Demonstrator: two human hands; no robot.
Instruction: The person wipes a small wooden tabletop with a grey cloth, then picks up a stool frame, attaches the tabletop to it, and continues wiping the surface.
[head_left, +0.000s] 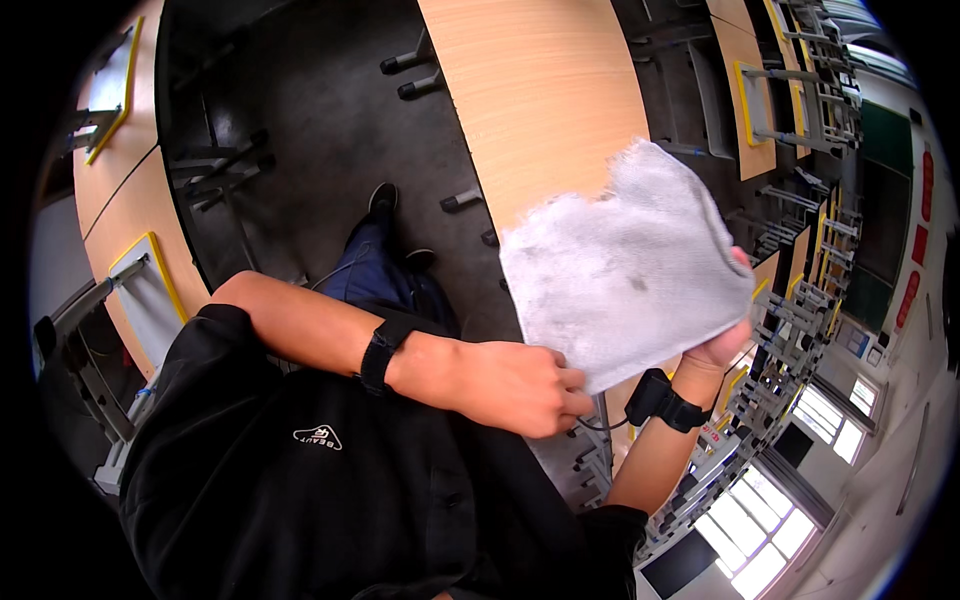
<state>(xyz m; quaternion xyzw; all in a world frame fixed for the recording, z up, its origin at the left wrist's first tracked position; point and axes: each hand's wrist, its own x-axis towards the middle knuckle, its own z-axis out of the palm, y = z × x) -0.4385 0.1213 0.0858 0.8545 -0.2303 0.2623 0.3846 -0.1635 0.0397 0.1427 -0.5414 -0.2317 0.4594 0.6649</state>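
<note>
A pale grey cloth (630, 262) with dark smudges and a ragged far edge spreads out above the near end of a wood-topped table (547, 90). My left hand (525, 390) reaches across my body, back of the hand up, and its curled fingers pinch the cloth's near corner. My right hand (724, 341) holds the cloth from beneath at its right edge; the cloth hides most of its fingers. A black strap is around each wrist, and a box-shaped device with a cable sits at my right one.
Another wood-topped table (116, 187) with upturned, yellow-edged chairs (150, 285) stands at the left. More tables and stacked chairs fill the right side, before a green board (885, 135) and windows (757, 525). Table feet (461, 200) stick out over the dark floor near my shoes.
</note>
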